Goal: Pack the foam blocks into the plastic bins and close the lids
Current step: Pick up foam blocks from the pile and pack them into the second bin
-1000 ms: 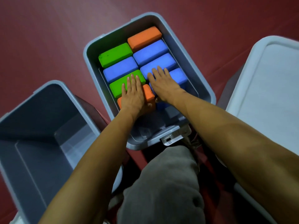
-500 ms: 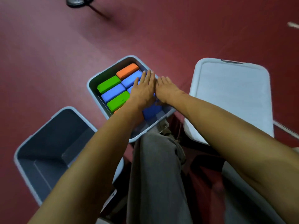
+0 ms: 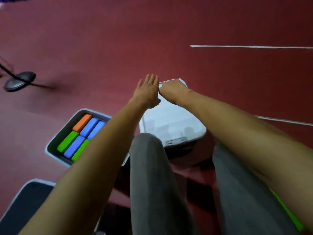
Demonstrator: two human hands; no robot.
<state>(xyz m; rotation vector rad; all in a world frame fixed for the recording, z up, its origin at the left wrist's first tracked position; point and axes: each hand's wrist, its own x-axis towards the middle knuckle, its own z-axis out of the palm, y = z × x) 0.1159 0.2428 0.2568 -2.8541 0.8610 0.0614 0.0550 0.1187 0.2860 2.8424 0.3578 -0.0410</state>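
Your left hand [image 3: 147,92] reaches with fingers straight and close together to the far left corner of the white lid [image 3: 169,119]; it holds nothing. Your right hand [image 3: 171,90] rests at the lid's far edge, its fingers out of sight beyond the rim, so whether they grip it cannot be told. The lid lies flat just right of the open bin [image 3: 68,123], in which orange, blue and green foam blocks [image 3: 74,146] lie packed in rows. A second bin [image 3: 25,200] stands open at lower left on the red floor [image 3: 101,48].
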